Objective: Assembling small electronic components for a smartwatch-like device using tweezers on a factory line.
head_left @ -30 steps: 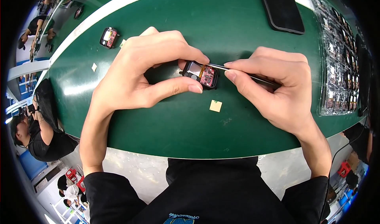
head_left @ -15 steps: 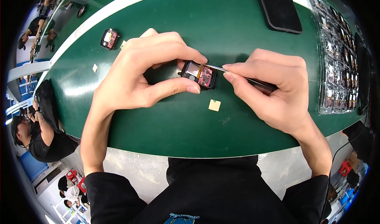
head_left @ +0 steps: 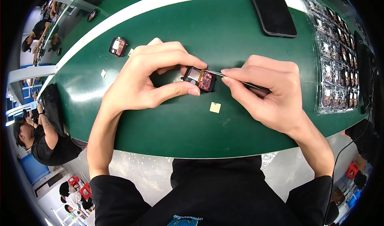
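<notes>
Between thumb and forefinger, my left hand grips a small black watch case at its edges. Inside the case show a red circuit board, a silvery rectangular part and a strip of amber tape. My right hand pinches a pair of tweezers, their tips at the upper edge of the case near the amber strip and my left fingertip. Whether the tips hold anything is too small to tell. Just below the case, a pale yellow square piece lies on the green table.
A second open watch case lies at the far left, with small pale pieces near it. A black phone rests at the back. Clear plastic trays filled with cases stand on the right. A person sits at the left.
The view has shifted slightly, so the table's things appear displaced. Both hands keep their hold, and the tweezer tips stay at the upper edge of the case.
</notes>
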The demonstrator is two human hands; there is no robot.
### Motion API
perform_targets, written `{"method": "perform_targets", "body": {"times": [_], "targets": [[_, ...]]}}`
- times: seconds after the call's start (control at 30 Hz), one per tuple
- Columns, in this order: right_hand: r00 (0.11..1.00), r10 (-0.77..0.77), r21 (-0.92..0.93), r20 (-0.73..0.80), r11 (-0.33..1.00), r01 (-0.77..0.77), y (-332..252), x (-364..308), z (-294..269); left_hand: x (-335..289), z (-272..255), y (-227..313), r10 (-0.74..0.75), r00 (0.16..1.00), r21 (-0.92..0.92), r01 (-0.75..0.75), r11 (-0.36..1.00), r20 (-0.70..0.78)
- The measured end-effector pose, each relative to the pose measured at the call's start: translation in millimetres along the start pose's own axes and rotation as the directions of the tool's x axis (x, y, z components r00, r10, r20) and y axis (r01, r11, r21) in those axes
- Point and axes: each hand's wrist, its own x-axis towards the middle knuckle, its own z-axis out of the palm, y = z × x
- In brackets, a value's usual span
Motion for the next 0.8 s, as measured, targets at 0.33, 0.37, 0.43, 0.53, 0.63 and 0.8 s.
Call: {"method": "perform_targets", "body": {"times": [0.33, 0.37, 0.43, 0.53, 0.63, 0.8], "targets": [[0.992, -0.122, -0.086, 0.024, 0.989, 0.124, 1.7, -0.6, 0.6, 2.3, -0.1, -2.5, 0.025, 1.0, -0.017, -0.025, 1.0, -0.003], [0.992, -0.124, -0.087, 0.022, 0.988, 0.125, 1.6, -1.2, 1.4, 2.0, 0.2, -2.5, 0.027, 1.0, -0.015, -0.027, 1.0, -0.004], [0.996, -0.085, -0.064, -0.003, 0.994, 0.084, 0.5, -3.0, 3.7, -0.2, 0.8, -1.9, 0.013, 1.0, -0.016, -0.013, 1.0, -0.004], [1.0, 0.007, -0.025, 0.009, 1.0, -0.006, -3.8, -1.8, -4.8, -2.2, 1.0, 2.8, -0.043, 0.999, -0.025, 0.042, 0.999, -0.024], [0.996, 0.083, -0.013, 0.007, 0.996, -0.083, -9.0, 0.3, -11.5, -0.5, 3.3, 4.6, -0.042, 0.998, -0.013, 0.042, 0.999, -0.045], [0.993, 0.121, 0.059, 0.014, 0.991, -0.121, -10.7, 4.0, -3.8, -0.2, 6.1, 1.9, -0.004, 0.999, 0.015, 0.005, 1.0, -0.035]]}}
